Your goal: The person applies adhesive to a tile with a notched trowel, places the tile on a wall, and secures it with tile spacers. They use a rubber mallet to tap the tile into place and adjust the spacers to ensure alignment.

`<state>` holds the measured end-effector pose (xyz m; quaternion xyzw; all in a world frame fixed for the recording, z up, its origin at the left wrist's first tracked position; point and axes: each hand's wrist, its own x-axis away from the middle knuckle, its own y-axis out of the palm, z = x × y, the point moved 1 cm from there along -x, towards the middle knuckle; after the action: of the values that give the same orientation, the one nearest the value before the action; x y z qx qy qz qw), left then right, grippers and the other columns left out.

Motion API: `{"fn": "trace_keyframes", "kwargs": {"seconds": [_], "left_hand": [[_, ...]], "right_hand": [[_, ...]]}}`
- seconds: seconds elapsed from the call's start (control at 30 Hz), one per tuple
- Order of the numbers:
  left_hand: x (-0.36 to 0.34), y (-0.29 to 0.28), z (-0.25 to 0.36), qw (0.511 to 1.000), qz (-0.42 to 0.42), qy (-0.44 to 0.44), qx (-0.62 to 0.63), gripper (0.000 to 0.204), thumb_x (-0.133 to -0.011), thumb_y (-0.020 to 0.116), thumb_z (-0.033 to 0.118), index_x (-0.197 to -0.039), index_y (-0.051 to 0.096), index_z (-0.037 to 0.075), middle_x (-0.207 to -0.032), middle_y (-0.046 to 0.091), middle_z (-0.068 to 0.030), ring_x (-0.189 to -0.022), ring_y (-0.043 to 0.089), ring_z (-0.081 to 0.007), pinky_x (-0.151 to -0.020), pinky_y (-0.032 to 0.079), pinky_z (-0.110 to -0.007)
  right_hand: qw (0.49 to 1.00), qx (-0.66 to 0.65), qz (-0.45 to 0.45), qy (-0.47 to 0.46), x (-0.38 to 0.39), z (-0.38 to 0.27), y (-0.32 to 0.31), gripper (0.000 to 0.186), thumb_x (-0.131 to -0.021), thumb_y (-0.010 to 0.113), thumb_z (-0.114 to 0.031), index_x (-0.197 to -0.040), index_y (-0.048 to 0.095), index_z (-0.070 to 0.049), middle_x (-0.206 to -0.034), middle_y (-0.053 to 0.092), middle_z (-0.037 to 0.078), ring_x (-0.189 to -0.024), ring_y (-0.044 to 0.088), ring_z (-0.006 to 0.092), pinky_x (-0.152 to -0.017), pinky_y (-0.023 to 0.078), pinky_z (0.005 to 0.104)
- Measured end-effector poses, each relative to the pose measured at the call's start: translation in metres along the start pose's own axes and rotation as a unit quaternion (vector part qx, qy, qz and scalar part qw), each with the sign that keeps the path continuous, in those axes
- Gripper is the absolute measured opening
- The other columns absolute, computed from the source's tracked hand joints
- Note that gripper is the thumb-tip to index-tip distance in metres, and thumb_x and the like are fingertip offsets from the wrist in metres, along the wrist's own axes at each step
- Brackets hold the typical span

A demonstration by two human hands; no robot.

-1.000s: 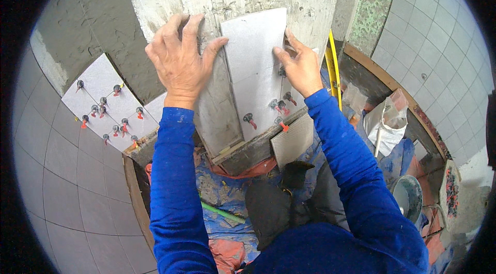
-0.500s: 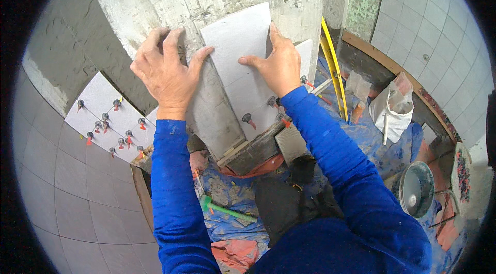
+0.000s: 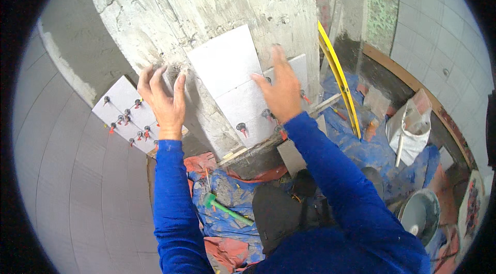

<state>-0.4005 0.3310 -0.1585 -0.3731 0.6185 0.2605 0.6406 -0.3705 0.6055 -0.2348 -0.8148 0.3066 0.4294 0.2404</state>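
Note:
A white wall tile (image 3: 222,62) stands against the rough concrete column (image 3: 227,0), directly above a lower white tile (image 3: 240,106). Black-and-red tile levelling clips (image 3: 242,128) stick out along the lower tile's edges. Close to the right edge of the tiles is my right hand (image 3: 285,90), fingers stretched and slightly blurred, thumb by the joint; whether it touches them I cannot tell. My left hand (image 3: 166,101) is raised left of the upper tile, fingers apart, holding nothing. Further right, another white tile (image 3: 297,67) is partly hidden behind my right hand.
White tiles with several clips (image 3: 124,111) cover part of the left wall. A yellow spirit level (image 3: 338,72) leans right of the column. On the blue sheet (image 3: 330,139) lie a green-headed mallet (image 3: 225,209), a white bag (image 3: 408,129) and a bucket (image 3: 421,214).
Both hands have come away from the upper tile; my right hand previously gripped its right edge. That tile now sits squarely above the lower one. The view has shifted slightly.

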Motion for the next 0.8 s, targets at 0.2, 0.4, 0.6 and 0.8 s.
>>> {"fn": "trace_keyframes", "kwargs": {"seconds": [0.2,0.4,0.6,0.8], "left_hand": [[0.040,-0.012,0.017,0.987,-0.079,-0.085,-0.108,0.077,-0.096,0.073,0.037,-0.157,0.039,0.004,-0.167,0.022,-0.0290,-0.156,0.018,-0.0457,-0.126,0.018,-0.055],[0.080,0.033,-0.025,0.978,-0.121,-0.050,-0.160,0.091,-0.101,0.065,0.043,-0.163,0.018,-0.003,-0.171,0.004,-0.0301,-0.160,0.005,-0.0427,-0.129,0.009,-0.051],[0.060,0.049,-0.057,0.972,-0.048,0.124,-0.192,0.079,-0.104,0.058,0.049,-0.160,0.032,-0.001,-0.164,0.028,-0.0316,-0.151,0.026,-0.0510,-0.126,0.024,-0.054],[0.065,0.043,-0.043,0.967,-0.079,0.027,-0.240,0.072,-0.107,0.052,0.043,-0.161,0.031,0.001,-0.166,0.026,-0.0283,-0.154,0.021,-0.0454,-0.126,0.016,-0.053]], "right_hand": [[0.988,-0.107,-0.065,0.091,0.015,0.056,-0.111,0.067,-0.093,0.073,-0.014,-0.149,0.045,0.009,-0.148,0.054,0.029,-0.134,0.057,0.0403,-0.116,0.043,0.0476],[0.705,-0.621,-0.021,0.342,0.030,0.106,-0.241,0.043,-0.101,0.062,-0.006,-0.140,0.054,0.009,-0.130,0.065,0.024,-0.123,0.065,0.0349,-0.109,0.053,0.0452],[0.912,-0.197,0.182,0.311,0.140,0.138,-0.452,0.027,-0.103,0.066,-0.024,-0.112,0.069,0.001,-0.094,0.074,0.011,-0.084,0.072,0.0195,-0.080,0.058,0.0336],[0.609,0.445,-0.033,0.655,0.319,0.111,-0.631,0.052,-0.101,0.057,-0.043,-0.137,0.063,-0.005,-0.134,0.067,0.022,-0.120,0.066,0.0394,-0.104,0.050,0.0481]]}}
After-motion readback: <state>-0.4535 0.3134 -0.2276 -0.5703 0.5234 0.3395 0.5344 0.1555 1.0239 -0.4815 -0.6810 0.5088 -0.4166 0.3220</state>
